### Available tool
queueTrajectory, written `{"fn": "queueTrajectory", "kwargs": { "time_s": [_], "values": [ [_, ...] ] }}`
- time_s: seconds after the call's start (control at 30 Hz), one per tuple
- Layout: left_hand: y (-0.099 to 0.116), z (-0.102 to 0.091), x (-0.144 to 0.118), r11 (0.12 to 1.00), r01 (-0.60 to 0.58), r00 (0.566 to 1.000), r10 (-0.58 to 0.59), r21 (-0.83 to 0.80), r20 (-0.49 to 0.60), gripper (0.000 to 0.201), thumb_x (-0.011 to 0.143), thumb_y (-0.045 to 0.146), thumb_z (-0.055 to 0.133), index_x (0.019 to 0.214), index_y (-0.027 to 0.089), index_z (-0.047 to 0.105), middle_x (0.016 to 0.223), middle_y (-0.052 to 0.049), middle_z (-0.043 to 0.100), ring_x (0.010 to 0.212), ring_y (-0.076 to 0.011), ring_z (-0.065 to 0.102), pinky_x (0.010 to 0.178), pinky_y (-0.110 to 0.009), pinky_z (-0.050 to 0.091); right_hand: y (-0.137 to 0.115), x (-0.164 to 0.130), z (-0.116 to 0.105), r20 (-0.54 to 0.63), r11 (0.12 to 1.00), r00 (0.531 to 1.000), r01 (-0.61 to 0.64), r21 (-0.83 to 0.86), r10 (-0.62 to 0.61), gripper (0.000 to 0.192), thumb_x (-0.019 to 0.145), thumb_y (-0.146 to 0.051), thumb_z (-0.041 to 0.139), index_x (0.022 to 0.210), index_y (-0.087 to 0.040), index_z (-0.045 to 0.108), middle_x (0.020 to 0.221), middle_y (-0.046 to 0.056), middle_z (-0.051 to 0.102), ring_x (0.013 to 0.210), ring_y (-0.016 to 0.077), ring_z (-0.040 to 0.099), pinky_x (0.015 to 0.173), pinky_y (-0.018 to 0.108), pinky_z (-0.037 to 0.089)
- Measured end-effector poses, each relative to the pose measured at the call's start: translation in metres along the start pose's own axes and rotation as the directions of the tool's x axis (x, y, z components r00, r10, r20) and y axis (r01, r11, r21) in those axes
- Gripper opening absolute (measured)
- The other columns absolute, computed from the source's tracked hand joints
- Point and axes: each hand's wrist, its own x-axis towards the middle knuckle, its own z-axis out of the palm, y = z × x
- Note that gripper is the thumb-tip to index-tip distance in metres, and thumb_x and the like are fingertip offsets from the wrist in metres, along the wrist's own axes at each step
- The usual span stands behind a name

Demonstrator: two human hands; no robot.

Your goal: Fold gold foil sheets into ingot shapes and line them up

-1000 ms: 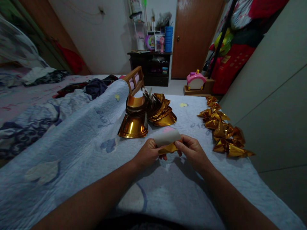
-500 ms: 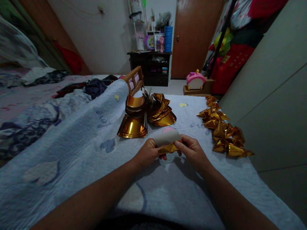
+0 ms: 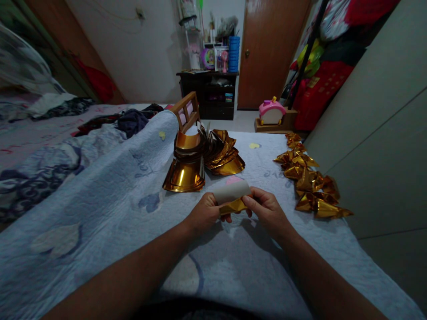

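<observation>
Head cam: your left hand & right hand both pinched the gold paper sheet, fingers closed on its ends.

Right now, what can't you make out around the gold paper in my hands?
Head view:
- Gold paper: lower edge hidden by left hand and right hand.
- Its fold: white side curls over it.
- Gold stack: sheets too dim to count.
- Shelf: items too small.
</observation>
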Motion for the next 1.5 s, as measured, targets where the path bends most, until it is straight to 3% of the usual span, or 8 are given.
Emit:
{"fn": "queueTrajectory", "kwargs": {
  "time_s": [0.33, 0.53, 0.63, 0.83, 1.07, 1.3, 1.5],
  "values": [
    [-0.003, 0.000, 0.000, 1.000, 0.003, 1.000, -0.003, -0.008, 0.000, 0.026, 0.078, 0.034, 0.074, 0.086, 0.010, 0.076, 0.067, -0.006, 0.068, 0.054, -0.0103, 0.056, 0.052, -0.021, 0.042, -0.001, 0.001, 0.001, -0.020, 1.000, 1.000, 0.013, -0.009, -0.013, 0.025, 0.088, -0.041, 0.062, 0.077, -0.018, 0.064, 0.063, -0.003, 0.051, 0.056, 0.0116, 0.047, 0.053, 0.025, 0.037],
    [-0.009, 0.000, 0.000, 0.975, -0.034, 0.999, 0.034, -0.219, -0.003, 0.050, 0.086, 0.056, 0.061, 0.102, 0.009, 0.072, 0.087, -0.013, 0.071, 0.069, -0.0199, 0.066, 0.054, -0.027, 0.053, -0.002, 0.001, 0.002, -0.098, 0.999, 0.995, 0.008, -0.047, -0.012, 0.025, 0.088, -0.040, 0.062, 0.074, -0.019, 0.062, 0.063, -0.002, 0.053, 0.058, 0.0123, 0.047, 0.054, 0.026, 0.035],
    [-0.009, 0.000, -0.001, 0.977, -0.061, 0.998, 0.065, -0.206, 0.014, 0.063, 0.082, 0.066, 0.064, 0.110, 0.010, 0.071, 0.096, -0.014, 0.071, 0.072, -0.0202, 0.067, 0.054, -0.028, 0.053, -0.002, 0.002, 0.004, -0.133, 0.995, 0.990, 0.031, -0.097, -0.044, 0.025, 0.087, -0.038, 0.060, 0.071, -0.019, 0.060, 0.061, -0.003, 0.049, 0.058, 0.0125, 0.044, 0.055, 0.026, 0.034],
    [-0.001, 0.007, 0.002, 0.999, -0.034, 0.990, 0.034, 0.006, -0.134, 0.044, 0.074, 0.045, 0.081, 0.100, 0.011, 0.072, 0.074, -0.005, 0.068, 0.059, -0.0121, 0.059, 0.052, -0.022, 0.045, 0.001, 0.002, 0.009, -0.151, 0.989, 0.988, -0.008, -0.151, -0.015, 0.025, 0.088, -0.040, 0.057, 0.071, -0.021, 0.055, 0.060, -0.004, 0.045, 0.057, 0.0129, 0.040, 0.055, 0.027, 0.032],
    [-0.002, 0.011, 0.003, 0.996, -0.071, 0.981, 0.060, -0.056, -0.182, 0.033, 0.075, 0.032, 0.079, 0.100, 0.011, 0.073, 0.073, -0.004, 0.069, 0.054, -0.0099, 0.056, 0.052, -0.023, 0.041, 0.003, 0.002, 0.009, -0.149, 0.985, 0.989, -0.019, -0.171, -0.007, 0.026, 0.087, -0.040, 0.058, 0.069, -0.021, 0.054, 0.059, -0.004, 0.045, 0.057, 0.0131, 0.040, 0.056, 0.028, 0.032],
    [-0.001, 0.008, 0.005, 0.998, -0.060, 0.973, 0.053, -0.023, -0.226, 0.032, 0.074, 0.030, 0.079, 0.100, 0.011, 0.075, 0.073, -0.004, 0.069, 0.058, -0.0114, 0.058, 0.055, -0.024, 0.042, 0.001, 0.003, 0.009, -0.155, 0.997, 0.987, -0.055, -0.051, 0.046, 0.026, 0.086, -0.042, 0.061, 0.075, -0.019, 0.062, 0.059, -0.004, 0.047, 0.055, 0.0122, 0.040, 0.054, 0.027, 0.031],
    [-0.002, 0.005, 0.005, 0.997, -0.073, 0.965, 0.070, -0.002, -0.251, 0.026, 0.074, 0.030, 0.079, 0.092, 0.012, 0.076, 0.067, -0.001, 0.064, 0.054, -0.0081, 0.047, 0.054, -0.023, 0.038, 0.003, 0.003, 0.007, -0.188, 0.995, 0.977, -0.101, 0.016, 0.102, 0.030, 0.085, -0.047, 0.064, 0.081, -0.017, 0.065, 0.057, -0.004, 0.049, 0.054, 0.0121, 0.042, 0.053, 0.027, 0.032]
  ]
}}
